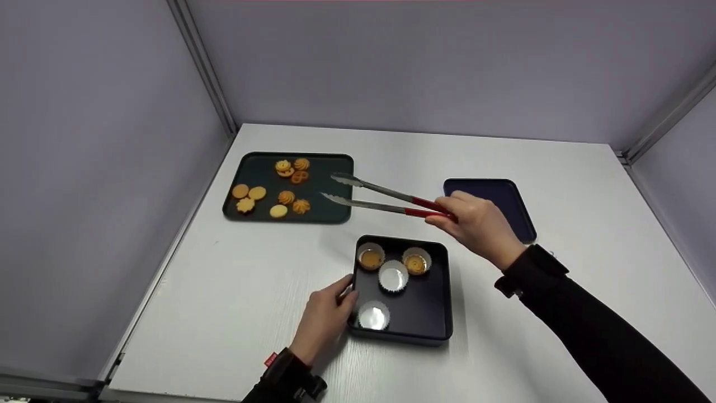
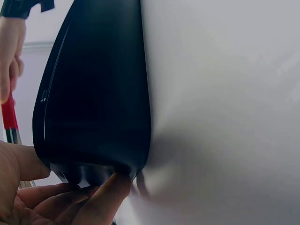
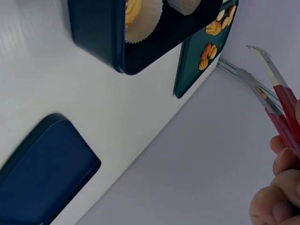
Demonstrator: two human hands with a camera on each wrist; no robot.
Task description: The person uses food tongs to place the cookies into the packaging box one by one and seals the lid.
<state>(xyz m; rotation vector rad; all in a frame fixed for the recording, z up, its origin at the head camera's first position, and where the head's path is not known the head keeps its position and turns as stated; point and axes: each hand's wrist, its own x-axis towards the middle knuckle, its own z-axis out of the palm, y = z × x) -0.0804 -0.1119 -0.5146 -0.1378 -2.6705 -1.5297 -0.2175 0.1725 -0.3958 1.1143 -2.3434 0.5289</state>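
Observation:
My right hand [image 1: 475,224] holds metal tongs [image 1: 386,193] by their red handles. The tongs' arms stand apart with nothing between the tips, which reach over the right part of a dark green tray [image 1: 330,215]. Several cookies [image 1: 286,197] lie on that tray in small groups. My left hand [image 1: 324,322] rests its fingers against the outer left wall of a dark square box [image 1: 417,313], the thumb at the rim. Inside the box stand white paper cups: a back-left cup [image 1: 364,247] and a back-right cup [image 1: 426,256] hold cookies; a middle cup [image 1: 393,275] and a front-left cup [image 1: 373,315] look bare.
A dark blue lid or shallow tray [image 1: 517,215] lies right of the box, partly behind my right hand. All of it sits on a white table [image 1: 224,313]. Grey panels [image 1: 419,67] enclose the table at the back and both sides.

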